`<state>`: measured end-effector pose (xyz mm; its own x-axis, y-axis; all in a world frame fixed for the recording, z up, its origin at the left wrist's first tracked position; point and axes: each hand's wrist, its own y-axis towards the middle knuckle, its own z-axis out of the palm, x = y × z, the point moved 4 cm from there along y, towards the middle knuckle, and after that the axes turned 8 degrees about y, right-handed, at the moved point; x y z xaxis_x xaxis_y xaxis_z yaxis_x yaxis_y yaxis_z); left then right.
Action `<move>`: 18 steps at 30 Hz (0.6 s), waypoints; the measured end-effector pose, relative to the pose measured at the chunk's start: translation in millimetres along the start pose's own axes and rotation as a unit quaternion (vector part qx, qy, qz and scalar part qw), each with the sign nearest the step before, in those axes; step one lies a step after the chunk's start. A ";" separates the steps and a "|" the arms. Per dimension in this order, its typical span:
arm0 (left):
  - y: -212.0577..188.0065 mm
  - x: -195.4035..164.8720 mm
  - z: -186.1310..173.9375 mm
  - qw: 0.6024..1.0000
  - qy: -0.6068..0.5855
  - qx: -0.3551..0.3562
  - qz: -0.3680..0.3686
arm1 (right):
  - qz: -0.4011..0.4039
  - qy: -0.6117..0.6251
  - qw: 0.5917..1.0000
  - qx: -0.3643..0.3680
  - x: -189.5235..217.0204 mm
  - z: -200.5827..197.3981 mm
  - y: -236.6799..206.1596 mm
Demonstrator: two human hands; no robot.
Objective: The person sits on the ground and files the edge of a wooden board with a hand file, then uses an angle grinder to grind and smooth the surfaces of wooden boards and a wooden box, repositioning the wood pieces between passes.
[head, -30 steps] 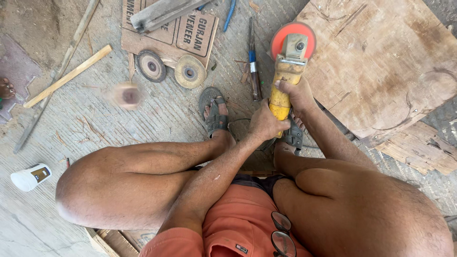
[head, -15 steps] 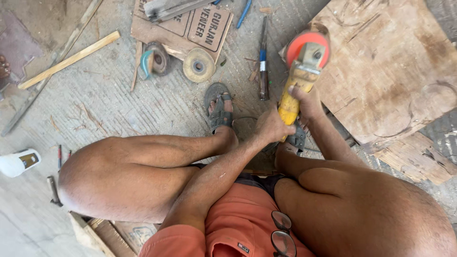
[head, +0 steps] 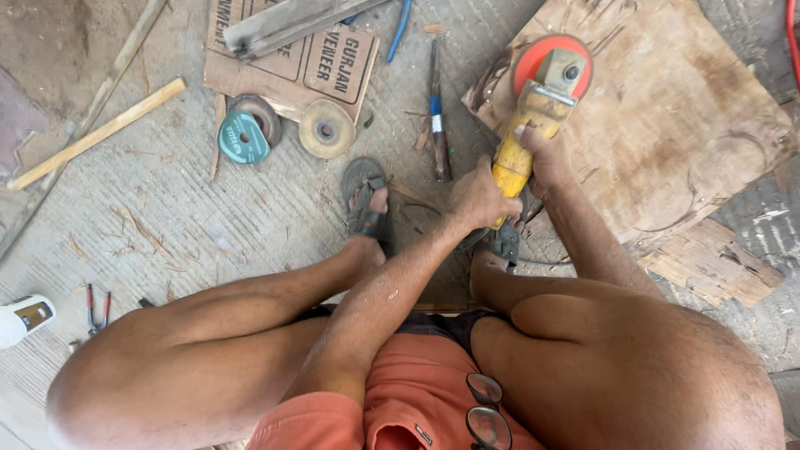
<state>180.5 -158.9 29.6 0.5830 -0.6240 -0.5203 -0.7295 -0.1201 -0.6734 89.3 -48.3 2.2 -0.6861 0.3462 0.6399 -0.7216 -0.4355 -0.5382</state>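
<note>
Left hand [head: 477,197]: we find it wrapped tight around the rear of the yellow angle grinder [head: 533,117]. Right hand [head: 543,160]: curled over the grinder's body further forward, fingers pressed against its side. Grinder: orange guard [head: 525,65] lying on the worn plywood sheet [head: 667,108] at the sheet's left edge, on the concrete floor [head: 167,208]. Nearby on the floor: chisel [head: 436,108], teal disc [head: 242,137], tan disc [head: 326,129], cardboard piece [head: 329,67], sandalled foot [head: 367,200]. Against the frame half a second ago, we note both grips unchanged, the grinder at the same edge.
</note>
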 end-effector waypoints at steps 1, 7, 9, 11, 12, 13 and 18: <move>-4.5 0.9 3.6 1.000 -0.009 0.002 -0.009 | 0.008 -0.001 1.000 0.005 -2.1 0.1 -3.1; -41.4 42.8 16.0 0.997 -0.050 -0.017 -0.060 | 0.052 -0.017 0.998 -0.010 -49.6 12.7 -19.5; -50.6 52.1 21.3 0.996 -0.054 -0.014 -0.067 | 0.050 -0.037 0.998 0.009 -60.8 16.3 -24.5; -55.4 55.6 25.2 0.996 -0.044 0.000 -0.082 | 0.052 -0.044 0.997 0.026 -64.8 17.0 -28.1; -55.0 52.7 25.0 0.996 -0.050 -0.007 -0.068 | 0.050 -0.042 0.997 0.027 -63.5 15.7 -29.4; -54.1 48.8 24.3 0.997 -0.056 -0.012 -0.052 | 0.047 -0.041 0.998 0.025 -60.9 14.1 -29.8; -42.5 36.7 12.4 0.995 -0.045 0.032 -0.080 | 0.057 -0.035 0.998 0.009 -43.7 12.5 -22.0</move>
<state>237.4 -167.1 32.6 0.7213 -0.5292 -0.4469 -0.6027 -0.1615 -0.7814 136.3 -64.3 -7.1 -0.7548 0.2349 0.6124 -0.6372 -0.4840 -0.5998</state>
